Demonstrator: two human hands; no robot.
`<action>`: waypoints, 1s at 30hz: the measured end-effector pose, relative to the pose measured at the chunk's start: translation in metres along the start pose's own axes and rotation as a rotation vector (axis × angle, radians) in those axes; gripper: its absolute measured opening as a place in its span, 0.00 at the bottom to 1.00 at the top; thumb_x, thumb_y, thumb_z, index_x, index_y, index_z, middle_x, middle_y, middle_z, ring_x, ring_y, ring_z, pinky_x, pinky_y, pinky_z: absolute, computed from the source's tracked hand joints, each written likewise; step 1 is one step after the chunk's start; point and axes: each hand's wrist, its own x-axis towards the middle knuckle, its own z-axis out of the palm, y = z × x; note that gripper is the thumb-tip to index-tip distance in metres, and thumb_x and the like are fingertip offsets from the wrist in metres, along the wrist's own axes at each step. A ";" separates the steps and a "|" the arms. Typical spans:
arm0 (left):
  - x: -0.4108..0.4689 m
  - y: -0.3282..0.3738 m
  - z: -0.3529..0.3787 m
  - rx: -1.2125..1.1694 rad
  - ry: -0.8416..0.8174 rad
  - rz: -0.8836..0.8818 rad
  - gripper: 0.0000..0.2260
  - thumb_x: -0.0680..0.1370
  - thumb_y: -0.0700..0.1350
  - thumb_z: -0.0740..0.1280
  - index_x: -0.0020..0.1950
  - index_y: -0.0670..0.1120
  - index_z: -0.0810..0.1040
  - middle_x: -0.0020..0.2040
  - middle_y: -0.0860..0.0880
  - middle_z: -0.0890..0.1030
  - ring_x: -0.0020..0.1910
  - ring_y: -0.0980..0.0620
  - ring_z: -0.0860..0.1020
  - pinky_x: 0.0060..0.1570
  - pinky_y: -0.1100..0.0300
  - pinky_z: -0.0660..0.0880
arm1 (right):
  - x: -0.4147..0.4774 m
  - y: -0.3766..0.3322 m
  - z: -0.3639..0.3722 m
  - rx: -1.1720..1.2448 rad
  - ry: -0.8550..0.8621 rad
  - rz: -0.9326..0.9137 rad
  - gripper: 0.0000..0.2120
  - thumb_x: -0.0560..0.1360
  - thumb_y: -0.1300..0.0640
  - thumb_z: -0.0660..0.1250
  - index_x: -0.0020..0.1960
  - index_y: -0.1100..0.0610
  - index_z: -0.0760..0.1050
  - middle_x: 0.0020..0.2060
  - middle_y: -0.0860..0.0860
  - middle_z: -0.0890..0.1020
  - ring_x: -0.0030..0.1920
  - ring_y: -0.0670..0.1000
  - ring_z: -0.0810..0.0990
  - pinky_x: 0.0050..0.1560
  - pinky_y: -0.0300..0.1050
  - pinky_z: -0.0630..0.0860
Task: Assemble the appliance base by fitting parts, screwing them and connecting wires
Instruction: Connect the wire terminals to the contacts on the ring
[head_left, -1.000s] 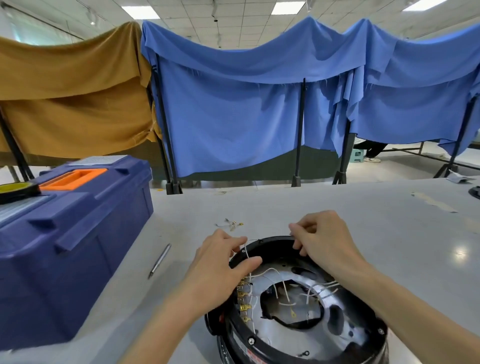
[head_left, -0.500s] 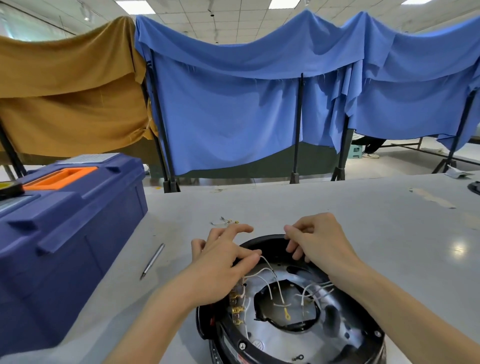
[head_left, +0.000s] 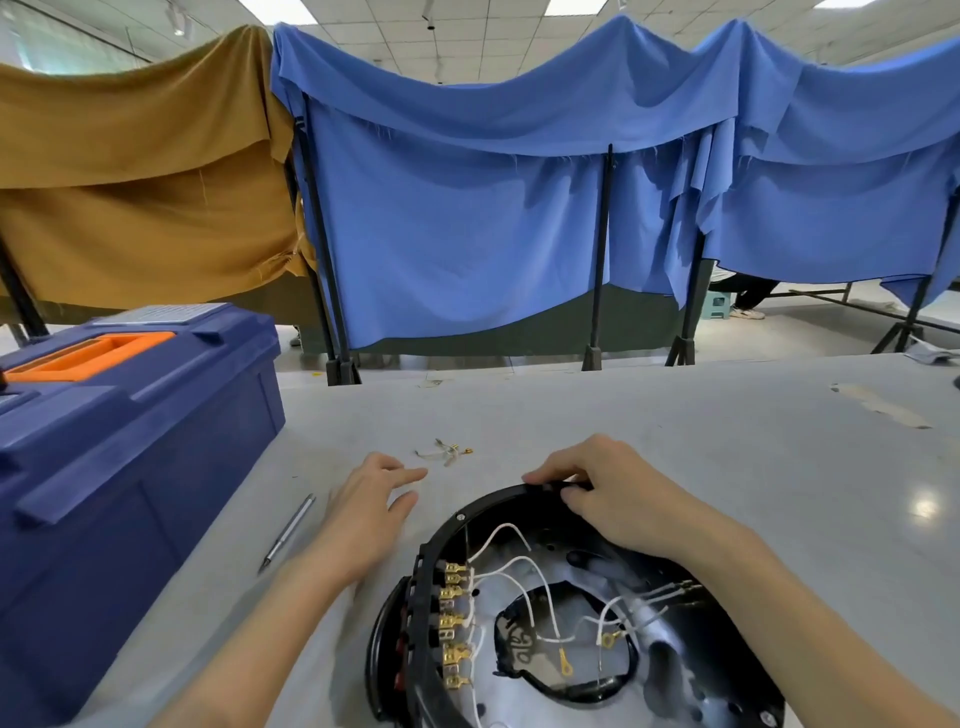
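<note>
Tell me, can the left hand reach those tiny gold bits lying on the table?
Probably yes. The left hand is open, its fingers stretched toward the tiny gold bits, with only bare table showing between them.

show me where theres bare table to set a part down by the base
Widest bare patch: the table right of the appliance base, between the right hand and the tape strip. Also bare: beyond the loose terminals to the far edge. Crowded on the left: left hand, metal pick and toolbox close together.
</note>
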 end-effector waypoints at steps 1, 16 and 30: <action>0.004 -0.004 0.005 0.027 -0.001 0.013 0.16 0.83 0.46 0.60 0.70 0.55 0.72 0.70 0.51 0.67 0.69 0.50 0.66 0.69 0.52 0.63 | 0.002 0.000 0.000 0.012 -0.003 -0.004 0.21 0.77 0.72 0.57 0.60 0.56 0.81 0.58 0.49 0.82 0.61 0.47 0.77 0.58 0.30 0.68; 0.074 -0.003 0.045 0.263 -0.156 0.118 0.17 0.84 0.50 0.53 0.73 0.57 0.67 0.77 0.54 0.61 0.78 0.50 0.53 0.72 0.39 0.45 | 0.009 0.000 0.006 0.098 0.007 -0.021 0.21 0.76 0.73 0.57 0.57 0.57 0.82 0.58 0.50 0.82 0.59 0.47 0.78 0.57 0.32 0.70; 0.045 -0.002 0.028 -0.091 0.209 0.074 0.13 0.73 0.34 0.71 0.56 0.44 0.83 0.49 0.47 0.85 0.44 0.53 0.82 0.52 0.60 0.78 | 0.007 0.002 0.005 0.108 -0.010 -0.006 0.21 0.77 0.72 0.56 0.58 0.57 0.81 0.60 0.49 0.81 0.61 0.48 0.77 0.60 0.36 0.71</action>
